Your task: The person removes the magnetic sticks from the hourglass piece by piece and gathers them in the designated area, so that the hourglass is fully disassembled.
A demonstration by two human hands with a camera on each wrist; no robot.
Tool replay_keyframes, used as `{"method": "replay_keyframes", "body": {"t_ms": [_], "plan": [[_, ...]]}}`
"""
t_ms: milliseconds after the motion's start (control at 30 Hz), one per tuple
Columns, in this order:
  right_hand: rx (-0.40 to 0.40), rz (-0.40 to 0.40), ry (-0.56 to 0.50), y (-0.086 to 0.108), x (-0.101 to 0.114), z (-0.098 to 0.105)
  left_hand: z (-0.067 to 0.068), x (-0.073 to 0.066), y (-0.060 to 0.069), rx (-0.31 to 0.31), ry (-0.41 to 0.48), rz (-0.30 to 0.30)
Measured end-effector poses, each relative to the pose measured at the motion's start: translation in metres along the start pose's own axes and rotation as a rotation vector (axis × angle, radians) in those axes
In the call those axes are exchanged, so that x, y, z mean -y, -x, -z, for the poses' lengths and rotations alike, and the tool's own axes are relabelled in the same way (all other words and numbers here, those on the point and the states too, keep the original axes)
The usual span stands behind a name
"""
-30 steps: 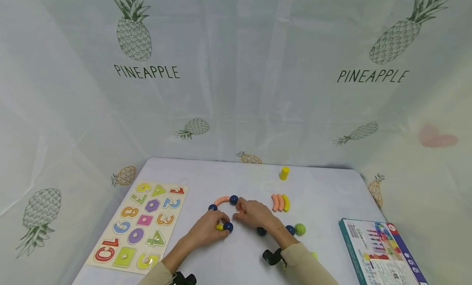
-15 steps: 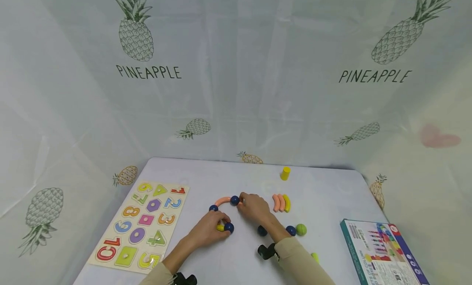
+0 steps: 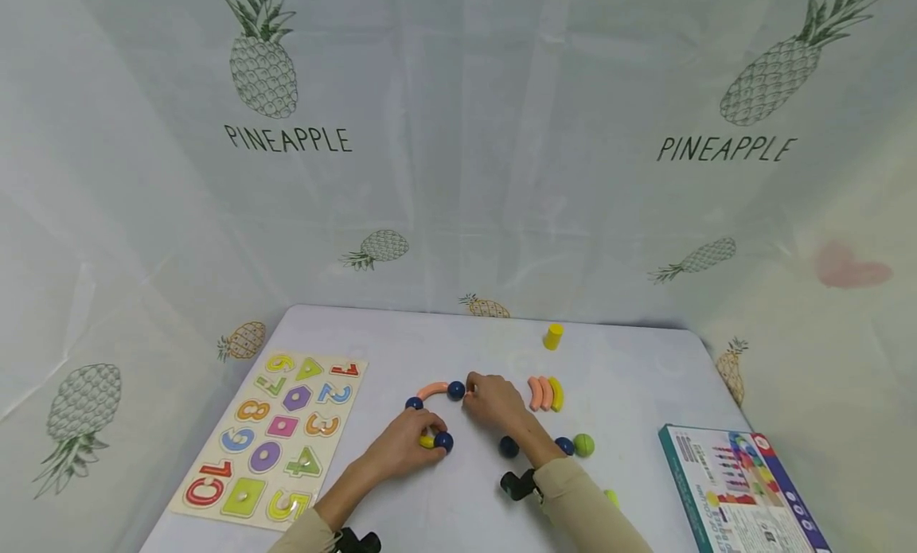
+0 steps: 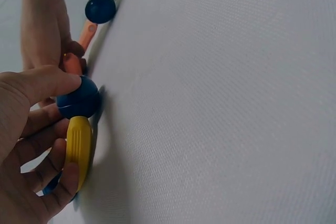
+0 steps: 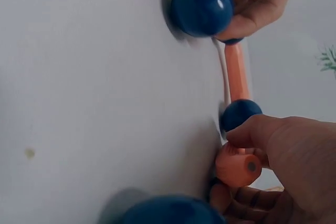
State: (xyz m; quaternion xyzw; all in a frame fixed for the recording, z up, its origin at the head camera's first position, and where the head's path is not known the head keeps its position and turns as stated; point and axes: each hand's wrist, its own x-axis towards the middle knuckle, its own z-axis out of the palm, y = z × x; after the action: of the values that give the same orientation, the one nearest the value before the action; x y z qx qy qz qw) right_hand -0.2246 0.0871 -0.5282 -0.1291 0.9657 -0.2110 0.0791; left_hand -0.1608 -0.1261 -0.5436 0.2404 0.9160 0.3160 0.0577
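In the head view, my left hand (image 3: pixel 403 448) holds a blue ball (image 3: pixel 443 442) joined to a yellow curved piece (image 3: pixel 427 441). Its thumb presses on the blue ball (image 4: pixel 79 98) in the left wrist view, with fingers along the yellow curved piece (image 4: pixel 79 148). My right hand (image 3: pixel 496 402) pinches an orange curved piece (image 5: pixel 239 166), whose end lies against a second blue ball (image 5: pixel 240 115). From that ball another orange curved piece (image 3: pixel 432 389) arcs left to a third blue ball (image 3: pixel 413 403), partly behind the left hand.
Two orange curved pieces (image 3: pixel 541 394) and a yellow one (image 3: pixel 556 395) lie right of the hands, with a yellow cylinder (image 3: pixel 553 336) behind. Blue balls (image 3: pixel 509 447) and a green ball (image 3: pixel 583 445) sit nearer. A number puzzle board (image 3: pixel 272 442) lies left; a box (image 3: pixel 741 485) lies right.
My right hand has shifted slightly away from me, and its fingers have drawn in to the right of the blue ball. The left hand keeps its hold in place.
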Motion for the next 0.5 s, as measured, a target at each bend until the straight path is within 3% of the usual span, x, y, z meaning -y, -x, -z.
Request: {"method": "replay_keyframes", "body": {"t_ms": [133, 267, 367, 500], "plan": [[-0.012, -0.035, -0.072, 0.003, -0.007, 0.008, 0.0, 0.0, -0.001, 0.003, -0.003, -0.001], [-0.016, -0.091, -0.184, 0.009, -0.022, 0.028, 0.0, 0.0, -0.002, 0.012, -0.005, 0.0], [-0.034, -0.153, -0.262, 0.013, -0.041, 0.049, 0.0, -0.001, -0.002, 0.013, -0.007, 0.001], [-0.09, -0.239, -0.275, 0.018, -0.076, 0.074, 0.001, -0.001, -0.002, 0.009, -0.01, 0.0]]}}
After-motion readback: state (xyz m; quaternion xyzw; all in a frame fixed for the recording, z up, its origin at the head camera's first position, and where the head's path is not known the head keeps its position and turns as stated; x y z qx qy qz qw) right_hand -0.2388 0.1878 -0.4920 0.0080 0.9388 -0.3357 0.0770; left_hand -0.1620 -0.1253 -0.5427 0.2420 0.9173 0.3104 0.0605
